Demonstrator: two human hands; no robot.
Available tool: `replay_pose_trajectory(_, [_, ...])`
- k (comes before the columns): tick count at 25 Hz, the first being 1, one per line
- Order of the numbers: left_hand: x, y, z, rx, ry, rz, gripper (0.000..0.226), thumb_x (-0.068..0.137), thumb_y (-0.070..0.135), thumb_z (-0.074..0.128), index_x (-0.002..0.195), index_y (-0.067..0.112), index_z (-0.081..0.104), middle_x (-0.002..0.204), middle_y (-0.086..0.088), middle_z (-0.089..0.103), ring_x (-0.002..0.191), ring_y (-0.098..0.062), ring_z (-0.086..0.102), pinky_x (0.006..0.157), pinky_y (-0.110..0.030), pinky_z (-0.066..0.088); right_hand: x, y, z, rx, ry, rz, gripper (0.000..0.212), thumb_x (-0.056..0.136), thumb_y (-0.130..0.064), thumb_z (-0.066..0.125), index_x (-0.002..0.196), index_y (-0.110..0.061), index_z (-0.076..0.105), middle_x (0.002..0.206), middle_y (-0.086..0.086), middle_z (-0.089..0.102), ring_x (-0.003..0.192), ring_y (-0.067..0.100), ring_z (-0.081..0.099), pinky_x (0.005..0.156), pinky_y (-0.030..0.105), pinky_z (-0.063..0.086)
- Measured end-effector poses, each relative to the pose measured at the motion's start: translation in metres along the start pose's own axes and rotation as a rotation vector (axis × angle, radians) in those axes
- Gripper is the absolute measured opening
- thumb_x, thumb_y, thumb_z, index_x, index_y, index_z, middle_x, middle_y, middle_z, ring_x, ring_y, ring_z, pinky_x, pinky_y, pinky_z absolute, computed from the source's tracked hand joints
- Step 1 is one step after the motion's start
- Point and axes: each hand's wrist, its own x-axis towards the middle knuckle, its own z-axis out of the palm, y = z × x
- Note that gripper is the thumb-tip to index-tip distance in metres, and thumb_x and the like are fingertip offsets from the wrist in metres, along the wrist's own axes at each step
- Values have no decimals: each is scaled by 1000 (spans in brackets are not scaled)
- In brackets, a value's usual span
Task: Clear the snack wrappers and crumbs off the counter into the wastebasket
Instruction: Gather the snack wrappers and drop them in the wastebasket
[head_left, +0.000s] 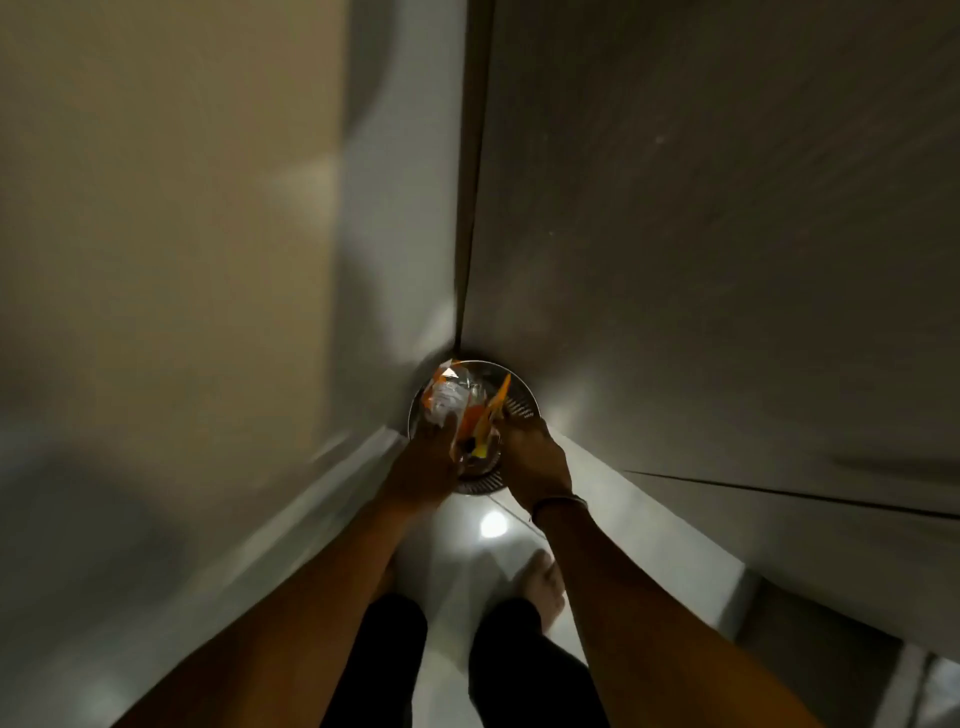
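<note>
A round metal mesh wastebasket (522, 402) stands on the floor in a corner, seen from above. Both my arms reach down over it. My left hand (423, 467) is closed on a crumpled clear and orange snack wrapper (444, 397) above the basket's opening. My right hand (532, 460) grips a yellow-orange wrapper (493, 410) that points up over the rim. More orange wrapper material (470, 421) shows between the two hands, inside the basket's mouth. The view is blurred and dim.
A beige wall (182, 260) rises on the left and a grey cabinet panel (727, 234) on the right, meeting behind the basket. The glossy pale floor (493, 525) reflects a light. My bare foot (543, 579) and dark trouser legs stand just before the basket.
</note>
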Motion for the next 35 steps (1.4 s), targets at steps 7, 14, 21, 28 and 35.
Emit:
replay_pose_trajectory(7, [-89, 44, -61, -61, 187, -74, 55, 101, 16, 62, 154, 25, 49, 150, -7, 61, 129, -31, 65, 107, -33, 49, -94, -49, -113, 81, 197, 90, 39, 87, -10, 77, 124, -14, 67, 115, 13, 74, 101, 30, 75, 79, 36, 64])
replay_pose_trajectory(14, [-234, 256, -242, -95, 992, 520, 37, 88, 19, 68, 122, 6, 76, 142, -13, 66, 128, -26, 63, 117, -29, 40, -210, -158, -395, 358, 970, -282, 17, 100, -22, 68, 111, -17, 80, 112, -3, 79, 104, 11, 74, 92, 23, 56])
replay_pose_trajectory(21, [-163, 419, -400, 117, 812, 670, 69, 97, 31, 63, 160, 20, 38, 168, -11, 36, 156, -30, 32, 121, -48, 38, -126, -119, -586, 144, 995, -171, 46, 101, -16, 63, 146, -14, 57, 148, 8, 60, 137, 26, 54, 111, 40, 48])
replay_pose_trajectory(28, [-52, 484, -429, 455, 447, 561, 88, 91, 57, 65, 164, 25, 27, 176, -8, 13, 164, -29, 5, 130, -51, 21, 3, -19, -651, -219, 540, 90, 78, 93, -11, 64, 163, -18, 30, 169, 22, 25, 157, 47, 20, 129, 54, 24])
replay_pose_trajectory(35, [-35, 480, -430, 443, 424, 564, 64, 92, 54, 67, 147, 22, 57, 161, -13, 47, 147, -33, 45, 117, -45, 42, 12, 3, -666, -352, 551, 157, 38, 106, -16, 48, 142, -19, 60, 127, 29, 66, 114, 52, 63, 91, 51, 53])
